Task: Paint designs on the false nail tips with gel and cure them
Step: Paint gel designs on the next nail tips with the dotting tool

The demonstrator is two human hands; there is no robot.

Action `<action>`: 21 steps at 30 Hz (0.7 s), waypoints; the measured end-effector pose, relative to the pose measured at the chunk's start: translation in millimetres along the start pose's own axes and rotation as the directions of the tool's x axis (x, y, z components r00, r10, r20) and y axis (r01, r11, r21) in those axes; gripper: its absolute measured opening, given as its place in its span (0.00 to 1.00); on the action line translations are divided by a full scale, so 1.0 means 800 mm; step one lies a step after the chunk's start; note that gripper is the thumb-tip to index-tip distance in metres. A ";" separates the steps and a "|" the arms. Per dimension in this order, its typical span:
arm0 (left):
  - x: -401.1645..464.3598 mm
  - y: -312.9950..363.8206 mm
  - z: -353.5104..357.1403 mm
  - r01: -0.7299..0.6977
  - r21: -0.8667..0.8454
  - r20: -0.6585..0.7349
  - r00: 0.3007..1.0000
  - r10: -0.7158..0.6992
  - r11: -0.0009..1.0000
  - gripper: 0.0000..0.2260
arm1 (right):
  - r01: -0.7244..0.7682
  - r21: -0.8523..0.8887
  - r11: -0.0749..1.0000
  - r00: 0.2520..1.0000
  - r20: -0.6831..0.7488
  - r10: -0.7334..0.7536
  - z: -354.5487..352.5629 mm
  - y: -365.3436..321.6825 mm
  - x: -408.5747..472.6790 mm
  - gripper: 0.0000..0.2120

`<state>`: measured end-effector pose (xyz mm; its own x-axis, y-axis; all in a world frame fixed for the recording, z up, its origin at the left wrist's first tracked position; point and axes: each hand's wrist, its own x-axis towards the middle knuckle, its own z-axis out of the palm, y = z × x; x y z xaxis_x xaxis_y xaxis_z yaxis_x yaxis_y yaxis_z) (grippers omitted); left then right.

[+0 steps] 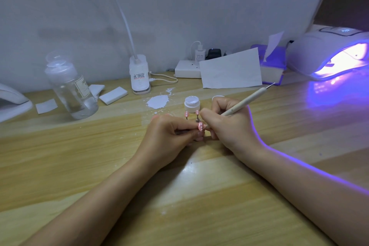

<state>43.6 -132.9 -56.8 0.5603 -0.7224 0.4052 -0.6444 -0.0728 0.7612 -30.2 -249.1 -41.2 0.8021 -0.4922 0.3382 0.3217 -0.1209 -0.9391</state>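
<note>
Left hand [173,132] pinches the pink nail tip [200,126] on its stick, pointing right, while the right hand [229,124] clamps the dotting tool [245,102], its working end right at the tip's right edge.

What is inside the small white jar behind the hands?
The small white jar stands open, its lid off, and white gel fills it almost to the rim. How deep the gel goes cannot be seen, because the opaque wall covers it.
</note>
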 end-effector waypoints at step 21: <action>0.000 0.015 -0.010 -0.289 0.245 -0.373 0.853 0.365 0.925 0.04 | -0.013 0.088 0.996 0.925 -0.378 0.045 -0.010 0.008 0.015 0.19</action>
<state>39.8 -128.1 -43.6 0.4365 -0.3867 0.8124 -0.8859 -0.0267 0.4632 -22.6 -262.6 -43.3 0.5665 -0.7862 0.2470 0.3547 -0.0379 -0.9342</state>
